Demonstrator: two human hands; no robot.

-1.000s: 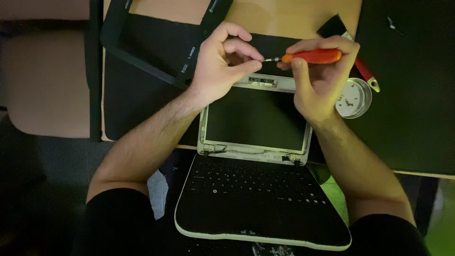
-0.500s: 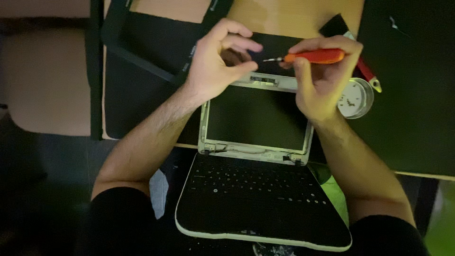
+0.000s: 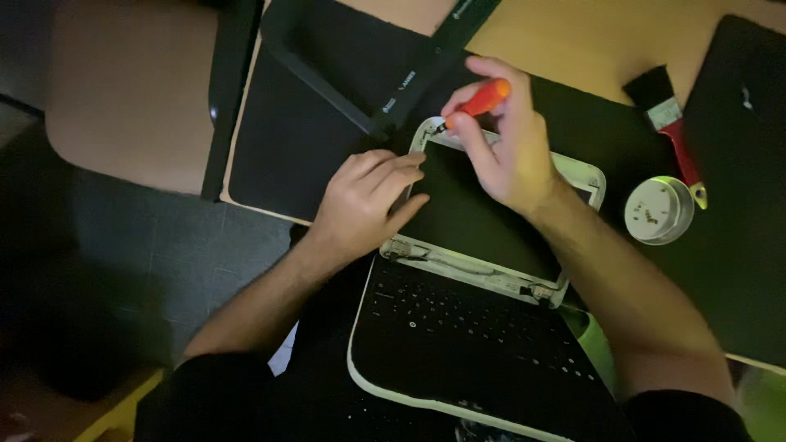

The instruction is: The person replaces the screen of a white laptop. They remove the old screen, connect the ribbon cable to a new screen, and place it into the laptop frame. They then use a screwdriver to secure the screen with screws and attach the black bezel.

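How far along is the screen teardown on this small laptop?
Done: the black bezel frame lies off to the side and small screws sit in the white dish. In hand: the right hand works an orange screwdriver at the lid's top-left corner while the left hand steadies the laptop. Left: the screen panel sits in its lid.

dim, warm light on upper desk; lower left in shadow; soft blur.

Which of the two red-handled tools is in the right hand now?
The orange-red screwdriver, pinched in the right hand at the screen's top left corner. The red-handled brush lies untouched on the mat beside the small round dish.
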